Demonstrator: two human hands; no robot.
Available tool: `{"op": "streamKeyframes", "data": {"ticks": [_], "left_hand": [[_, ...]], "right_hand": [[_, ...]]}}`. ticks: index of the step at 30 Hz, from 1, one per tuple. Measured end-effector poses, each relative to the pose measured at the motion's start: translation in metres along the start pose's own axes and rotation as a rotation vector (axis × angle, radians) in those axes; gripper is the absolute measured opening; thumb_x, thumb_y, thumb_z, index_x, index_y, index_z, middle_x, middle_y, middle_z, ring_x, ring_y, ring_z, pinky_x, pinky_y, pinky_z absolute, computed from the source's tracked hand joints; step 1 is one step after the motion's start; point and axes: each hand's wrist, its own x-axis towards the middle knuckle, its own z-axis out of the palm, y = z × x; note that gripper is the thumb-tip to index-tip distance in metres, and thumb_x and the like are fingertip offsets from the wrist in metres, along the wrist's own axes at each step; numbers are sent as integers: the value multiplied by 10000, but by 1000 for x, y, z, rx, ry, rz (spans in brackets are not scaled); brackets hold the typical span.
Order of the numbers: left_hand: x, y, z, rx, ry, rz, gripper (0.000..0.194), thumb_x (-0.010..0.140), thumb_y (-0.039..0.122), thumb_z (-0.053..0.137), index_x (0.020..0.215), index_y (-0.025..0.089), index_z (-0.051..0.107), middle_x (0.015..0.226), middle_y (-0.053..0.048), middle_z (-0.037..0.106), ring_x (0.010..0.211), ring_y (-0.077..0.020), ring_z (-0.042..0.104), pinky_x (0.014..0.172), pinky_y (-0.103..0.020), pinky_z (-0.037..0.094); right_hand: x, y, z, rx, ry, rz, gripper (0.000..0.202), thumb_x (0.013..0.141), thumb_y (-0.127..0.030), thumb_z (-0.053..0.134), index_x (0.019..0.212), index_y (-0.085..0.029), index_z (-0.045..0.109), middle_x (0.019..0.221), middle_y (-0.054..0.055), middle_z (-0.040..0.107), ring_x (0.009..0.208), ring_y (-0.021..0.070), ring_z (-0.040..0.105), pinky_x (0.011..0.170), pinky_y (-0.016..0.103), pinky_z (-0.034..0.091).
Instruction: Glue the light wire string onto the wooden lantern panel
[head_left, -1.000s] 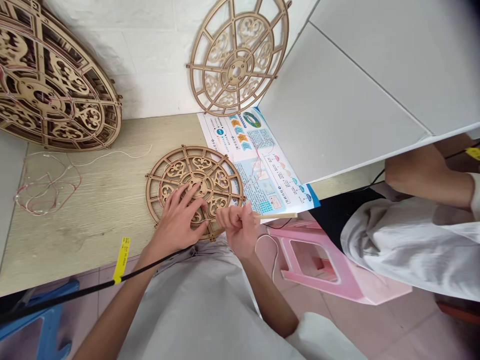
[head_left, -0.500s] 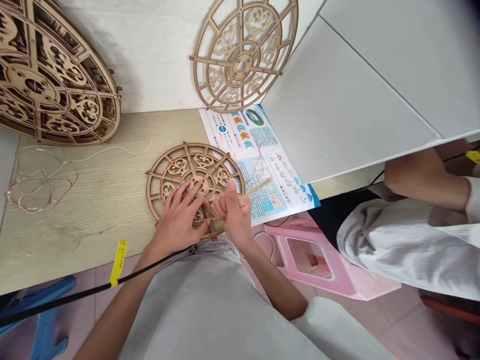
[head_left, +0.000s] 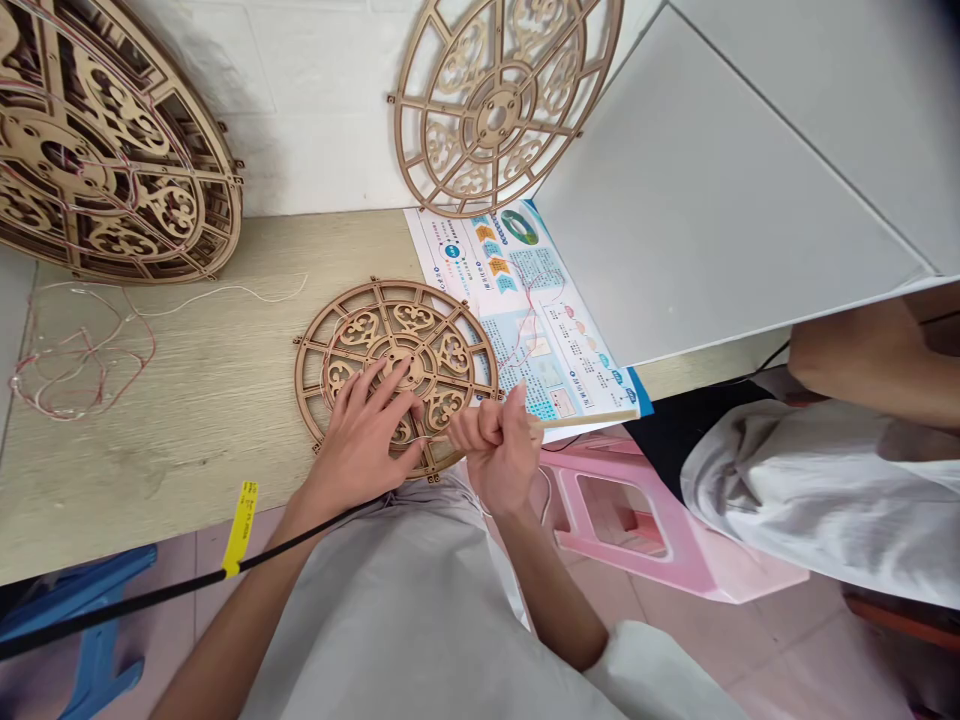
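Note:
A round openwork wooden wheel (head_left: 390, 362) with scroll cut-outs lies flat at the table's front edge. My left hand (head_left: 367, 425) rests on its near left part with the fingers spread, thumb toward the near rim. Closed around a thin tan stick (head_left: 589, 418) is my right hand (head_left: 501, 450), just past the wheel's near right rim. The stick's long end points right over the printed sheet, and its narrow tip reaches left over the wheel. Thin wire runs along the wheel and shows between my hands, close to the tip.
A printed sheet (head_left: 525, 290) lies partly under the wheel. Loose wire (head_left: 82, 350) is tangled on the left of the table. More wheels (head_left: 112, 150) lean at the back. A white panel (head_left: 720, 190) and a co-worker's arm (head_left: 862, 360) are right; a pink stool (head_left: 622, 520) stands below.
My right hand has moved right with the stick, away from my left hand. The stick has swung from slanting upward to nearly level. My left hand stays on the wheel.

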Motion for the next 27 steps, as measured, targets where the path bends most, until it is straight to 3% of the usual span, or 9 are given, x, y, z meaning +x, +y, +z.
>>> {"op": "streamKeyframes", "data": {"ticks": [13, 17, 23, 27], "left_hand": [[0, 0, 1, 11, 19, 4, 222, 899, 381, 522, 1020, 232, 634, 1659, 126, 161, 1581, -273, 155, 1312, -632, 205], [0, 0, 0, -2, 0, -4, 228, 891, 386, 529, 1016, 231, 638, 1659, 118, 165, 1582, -278, 155, 1306, -631, 222], [0, -1, 1, -3, 14, 6, 236, 895, 388, 519, 1011, 224, 644, 1660, 112, 171, 1581, -279, 152, 1316, -633, 192], [0, -1, 2, 3, 17, 7, 232, 888, 389, 527, 1006, 229, 647, 1658, 110, 178, 1579, -282, 164, 1313, -628, 208]], "right_hand": [[-6, 9, -3, -50, -117, 0, 721, 970, -643, 497, 511, -167, 210, 433, -49, 134, 414, 62, 168, 439, 247, 155], [-13, 15, 1, -138, -89, -115, 721, 985, -640, 467, 499, -166, 224, 416, -44, 165, 402, 61, 180, 433, 255, 159], [-6, -1, -9, -32, 40, -86, 737, 979, -667, 448, 527, -175, 139, 458, -55, 53, 409, 66, 105, 435, 248, 157], [-11, -1, -12, -22, 14, -120, 740, 990, -668, 408, 527, -168, 120, 455, -48, 32, 410, 79, 113, 445, 253, 164]]}}
